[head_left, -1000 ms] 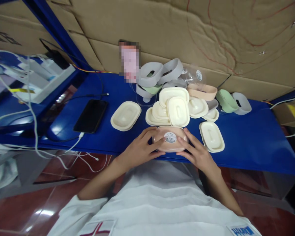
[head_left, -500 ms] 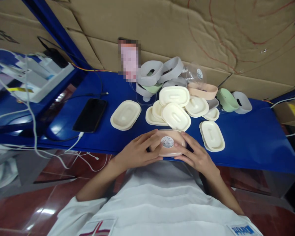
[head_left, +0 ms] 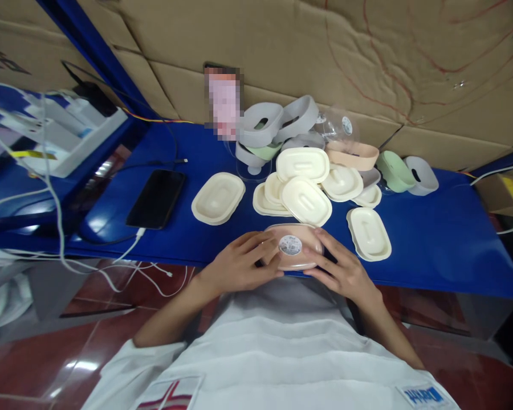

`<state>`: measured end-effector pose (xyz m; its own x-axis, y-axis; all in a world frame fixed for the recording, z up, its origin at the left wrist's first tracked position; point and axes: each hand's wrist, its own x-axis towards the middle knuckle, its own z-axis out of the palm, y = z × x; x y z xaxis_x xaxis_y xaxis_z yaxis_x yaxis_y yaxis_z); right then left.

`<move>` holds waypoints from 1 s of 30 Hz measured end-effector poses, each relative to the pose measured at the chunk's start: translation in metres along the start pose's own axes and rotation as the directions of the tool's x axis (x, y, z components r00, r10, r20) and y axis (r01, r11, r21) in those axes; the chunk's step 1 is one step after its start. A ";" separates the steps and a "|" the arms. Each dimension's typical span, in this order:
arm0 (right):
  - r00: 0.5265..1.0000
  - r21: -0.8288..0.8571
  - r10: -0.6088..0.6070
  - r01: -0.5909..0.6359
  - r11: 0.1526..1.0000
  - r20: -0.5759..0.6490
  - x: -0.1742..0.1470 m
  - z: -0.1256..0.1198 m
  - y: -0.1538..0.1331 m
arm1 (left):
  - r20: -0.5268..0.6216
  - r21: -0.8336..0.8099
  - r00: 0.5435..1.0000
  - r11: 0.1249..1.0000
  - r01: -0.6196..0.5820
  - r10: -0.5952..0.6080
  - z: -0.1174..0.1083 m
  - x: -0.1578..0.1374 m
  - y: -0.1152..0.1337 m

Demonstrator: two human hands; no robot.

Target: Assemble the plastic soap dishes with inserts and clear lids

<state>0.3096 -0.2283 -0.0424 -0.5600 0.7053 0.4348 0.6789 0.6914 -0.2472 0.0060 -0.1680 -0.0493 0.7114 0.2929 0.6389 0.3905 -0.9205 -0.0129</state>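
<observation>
At the front edge of the blue surface [head_left: 444, 245], centred before me: one peach box [head_left: 303, 234], round label [head_left: 290, 245] facing up. Both hands grasp it, left hand [head_left: 243, 263] at its left end, right hand [head_left: 344, 267] at its right, fingers curled over the sides. Whether its base rests on the surface, I cannot tell.

Just behind the box, a heap of cream lids [head_left: 306, 200], overlapping at odd angles. One cream tray [head_left: 218, 198] lies apart to the left, another cream piece [head_left: 369, 234] to the right. Farther back, a jumble of slotted pieces: grey [head_left: 261, 125], some tilted; peach [head_left: 353, 156]; green [head_left: 396, 171]. Clear plastic [head_left: 337, 128] with a sticker sits among them.

Left part of the surface: dark phone [head_left: 156, 199], face up, white cable plugged in at its near end. A pixelated panel [head_left: 224, 105] leans at the back.

Creased cardboard [head_left: 282, 45] walls the rear; thin red lines [head_left: 365, 34] trail across its right half. Blue post [head_left: 98, 45] at left, slanting in view. Beyond it, a white power strip [head_left: 81, 151] crowded with plugs. Floor [head_left: 89, 353]: glossy red tile, reflecting light.
</observation>
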 end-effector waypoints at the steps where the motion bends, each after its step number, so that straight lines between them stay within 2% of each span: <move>1: 1.000 0.017 0.019 -0.019 1.000 0.022 0.001 0.001 0.000 | 0.008 -0.013 1.000 1.000 0.017 -0.017 0.001 0.000 -0.001; 6: 0.990 0.069 0.121 -0.127 0.990 0.077 0.007 0.004 0.000 | 0.098 -0.118 0.992 0.989 0.093 -0.082 0.004 0.002 -0.003; 11: 0.987 0.083 0.112 -0.122 0.989 0.115 0.011 0.003 0.000 | 0.242 -0.146 0.966 0.981 0.127 -0.089 0.004 0.005 -0.005; 23: 0.999 0.060 0.030 -0.031 0.998 0.015 0.011 0.002 0.000 | 0.208 -0.278 0.977 0.954 0.113 -0.055 0.001 0.007 -0.005; 30: 0.998 0.091 0.035 -0.031 0.995 -0.050 0.013 0.000 0.002 | 0.226 -0.346 0.962 0.911 0.225 -0.152 0.004 0.007 -0.008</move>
<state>0.3033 -0.2177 -0.0375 -0.5113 0.7207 0.4681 0.6499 0.6807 -0.3381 0.0099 -0.1574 -0.0474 0.7575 0.4799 0.4427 0.3136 -0.8622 0.3979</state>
